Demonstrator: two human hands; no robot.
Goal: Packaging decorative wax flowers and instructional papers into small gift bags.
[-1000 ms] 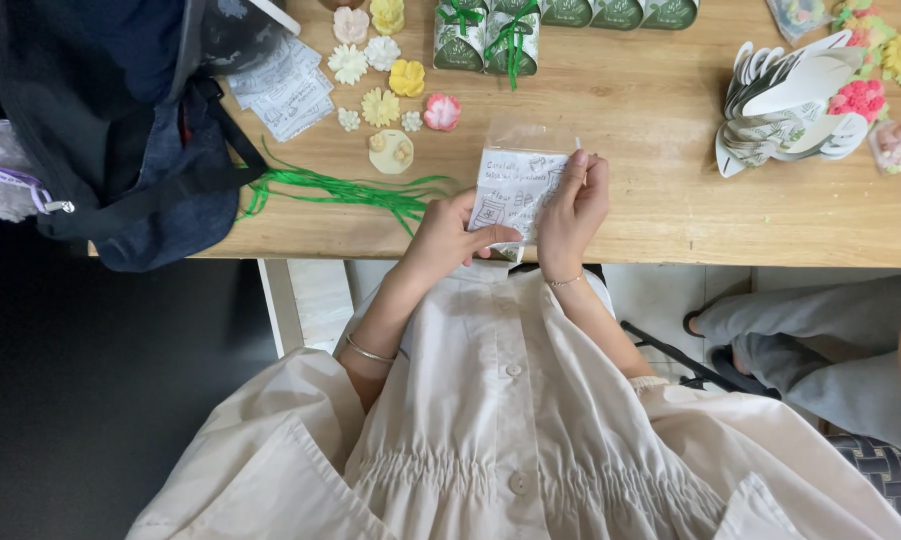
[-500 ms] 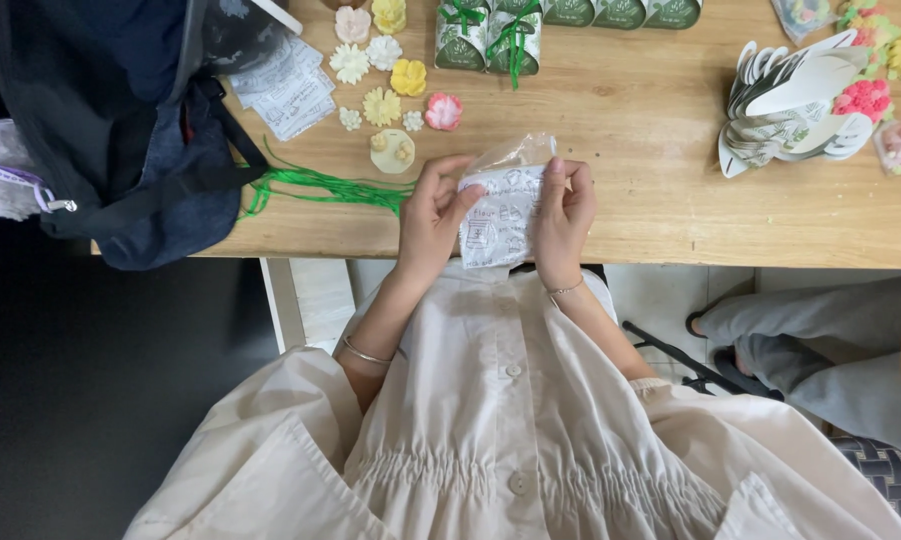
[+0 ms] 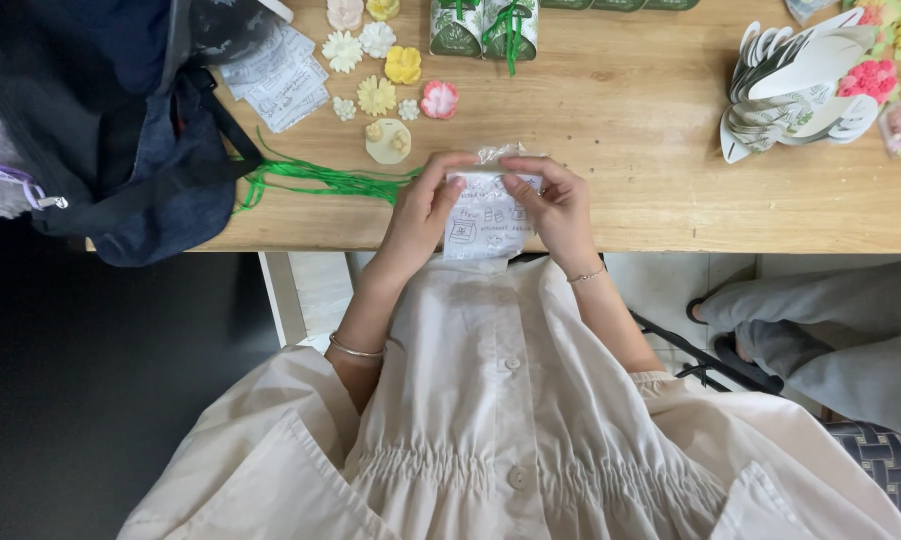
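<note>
Both hands pinch 1 clear bag with a printed card [image 3: 485, 215] at its top edge: left hand [image 3: 420, 215] fingertips curl over from 10 o'clock, right hand [image 3: 555, 205] from 2 o'clock. The bag's long axis runs 12 to 6, hanging over the wooden table [image 3: 650, 150] edge. Green ribbons [image 3: 320, 182] lie at 9 o'clock.

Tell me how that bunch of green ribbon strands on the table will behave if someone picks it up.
The green ribbon strands look thin and lie in loose, wavy lines on the wooden table, so they would probably hang limp. They seem very light for their length. Being separate strands that fan out, some may slip free or tangle unless gripped together.
</note>
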